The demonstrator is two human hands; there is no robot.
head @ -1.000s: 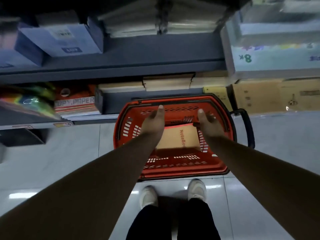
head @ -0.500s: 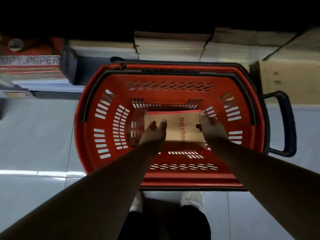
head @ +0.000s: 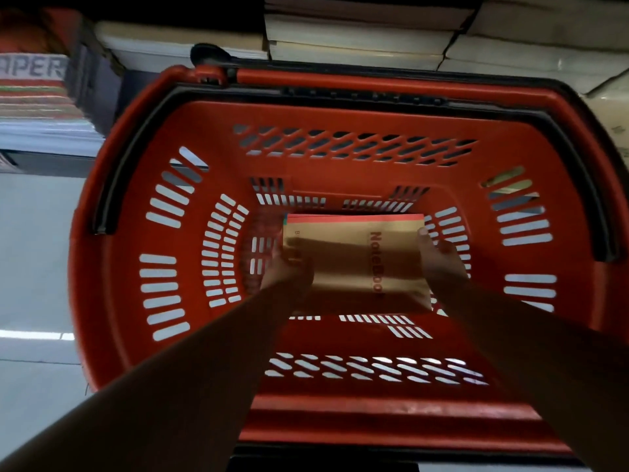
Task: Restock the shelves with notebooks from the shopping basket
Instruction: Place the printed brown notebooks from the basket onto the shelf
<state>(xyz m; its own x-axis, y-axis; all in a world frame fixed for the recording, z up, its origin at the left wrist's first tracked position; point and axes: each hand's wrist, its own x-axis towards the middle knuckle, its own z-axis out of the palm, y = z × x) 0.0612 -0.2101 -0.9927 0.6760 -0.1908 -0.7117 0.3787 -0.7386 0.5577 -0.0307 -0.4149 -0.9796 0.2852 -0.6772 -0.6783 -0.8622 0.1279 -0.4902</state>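
Observation:
A red shopping basket (head: 129, 267) stands on the floor right below me. At its bottom lies a small stack of brown notebooks (head: 354, 260) with "NoteBook" printed in red and coloured edges showing at the far side. My left hand (head: 286, 270) grips the stack's left edge, its fingers tucked under the cover. My right hand (head: 439, 257) grips the right edge, thumb on top near the far corner. Both forearms reach down into the basket.
Behind the basket a low shelf holds stacks of white paper and notebooks (head: 357, 42). Reams of copy paper (head: 34, 97) lie at the left. A brown cardboard box (head: 612, 120) sits at the right. Pale floor tiles (head: 30, 260) lie to the left.
My head has dropped closer to the basket. Both hands went from hovering over the notebooks down to their side edges and now hold the stack.

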